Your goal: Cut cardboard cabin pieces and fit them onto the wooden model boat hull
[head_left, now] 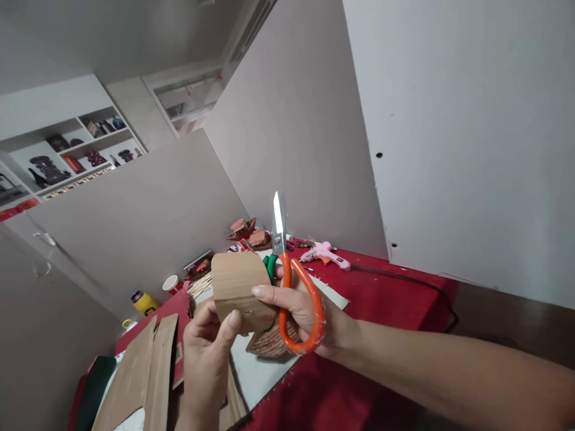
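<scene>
Both my hands hold up a curved piece of brown cardboard above the red table. My left hand pinches its lower left corner with thumb and fingers. My right hand has its thumb pressed on the cardboard's front. That same hand carries scissors with one orange and one green handle loop; its fingers pass through the orange loop. The scissor blades are closed and point straight up.
Flat strips of brown cardboard lie at the lower left. A pink glue gun with a black cord lies at the back of the table. Small wooden model boats, a paper cup and a yellow bottle stand near the wall panels.
</scene>
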`<state>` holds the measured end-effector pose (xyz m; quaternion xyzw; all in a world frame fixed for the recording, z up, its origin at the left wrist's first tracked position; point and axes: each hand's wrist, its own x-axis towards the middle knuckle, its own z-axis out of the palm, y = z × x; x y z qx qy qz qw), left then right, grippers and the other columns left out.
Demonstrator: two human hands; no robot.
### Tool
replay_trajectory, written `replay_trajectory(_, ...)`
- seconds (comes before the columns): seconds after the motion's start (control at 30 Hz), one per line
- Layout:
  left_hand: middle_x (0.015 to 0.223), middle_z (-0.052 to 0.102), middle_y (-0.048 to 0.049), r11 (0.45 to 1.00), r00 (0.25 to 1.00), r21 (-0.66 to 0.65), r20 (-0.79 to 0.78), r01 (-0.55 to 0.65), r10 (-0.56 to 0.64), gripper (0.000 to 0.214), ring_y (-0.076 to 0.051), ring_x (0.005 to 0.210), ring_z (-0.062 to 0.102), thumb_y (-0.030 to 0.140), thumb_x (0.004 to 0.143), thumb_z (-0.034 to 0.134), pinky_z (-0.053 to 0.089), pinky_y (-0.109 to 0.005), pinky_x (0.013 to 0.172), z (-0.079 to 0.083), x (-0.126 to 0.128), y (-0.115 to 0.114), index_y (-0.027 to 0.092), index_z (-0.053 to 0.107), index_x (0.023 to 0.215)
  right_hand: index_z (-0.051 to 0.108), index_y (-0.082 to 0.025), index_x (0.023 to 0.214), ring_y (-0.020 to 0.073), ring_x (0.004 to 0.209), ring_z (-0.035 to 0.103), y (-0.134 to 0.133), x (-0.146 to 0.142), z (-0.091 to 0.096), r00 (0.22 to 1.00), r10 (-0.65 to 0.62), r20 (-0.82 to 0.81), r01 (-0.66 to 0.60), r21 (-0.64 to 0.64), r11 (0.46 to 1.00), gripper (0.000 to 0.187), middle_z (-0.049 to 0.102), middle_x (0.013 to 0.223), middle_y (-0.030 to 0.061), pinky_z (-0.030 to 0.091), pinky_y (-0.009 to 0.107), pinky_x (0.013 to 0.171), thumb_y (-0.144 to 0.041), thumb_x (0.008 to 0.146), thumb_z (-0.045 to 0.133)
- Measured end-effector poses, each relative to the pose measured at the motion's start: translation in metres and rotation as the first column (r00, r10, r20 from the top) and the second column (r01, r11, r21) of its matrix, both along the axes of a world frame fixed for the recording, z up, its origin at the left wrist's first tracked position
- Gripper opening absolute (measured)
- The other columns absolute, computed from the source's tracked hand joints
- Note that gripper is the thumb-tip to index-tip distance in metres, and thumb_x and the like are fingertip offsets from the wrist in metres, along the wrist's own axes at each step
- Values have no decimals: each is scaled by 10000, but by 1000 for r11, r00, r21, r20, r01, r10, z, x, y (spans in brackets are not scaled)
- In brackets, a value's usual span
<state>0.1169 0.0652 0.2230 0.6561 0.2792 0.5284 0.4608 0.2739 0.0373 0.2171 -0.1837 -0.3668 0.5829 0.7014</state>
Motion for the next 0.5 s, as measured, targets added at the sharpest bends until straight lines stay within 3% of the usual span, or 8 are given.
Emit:
replay_trajectory(0.17,536,544,36,998,988,-58,-154,7,-16,192,-54,439,465,342,791,732,381,-153,438,3,-8,4,155,721,832,669,-173,1151,276,951,700,7,0,-11,1000,-13,28,11,73,997,428,752,1018,90,548,423,885,-268,744,763)
replay_trajectory(0.3,569,559,49,993,983,-117,-179,26,-47,238,-3,335,373,347,818,709,256,-130,344,4,-10,4,171,703,978,660,-203,1190,286,1000,689,5,2,-12,992,-61,108,50,104,993,414,741,1084,86,528,456,935,-303,794,729)
replay_trajectory(0.4,558,566,51,986,988,-163,-141,46,-69,245,-1,322,411,349,823,704,269,-124,356,6,-8,3,166,691,987,673,-205,1177,296,1118,635,3,4,-12,975,-141,173,115,149,982,411,711,1172,85,454,465,1038,-300,783,740)
replay_trajectory(0.5,492,516,62,976,995,-211,-67,53,-68,248,-35,368,492,375,830,693,343,-134,409,6,-5,2,145,690,922,665,-221,1190,300,1114,635,1,5,-14,968,-160,195,134,143,981,429,714,1163,80,466,466,1027,-296,776,749)
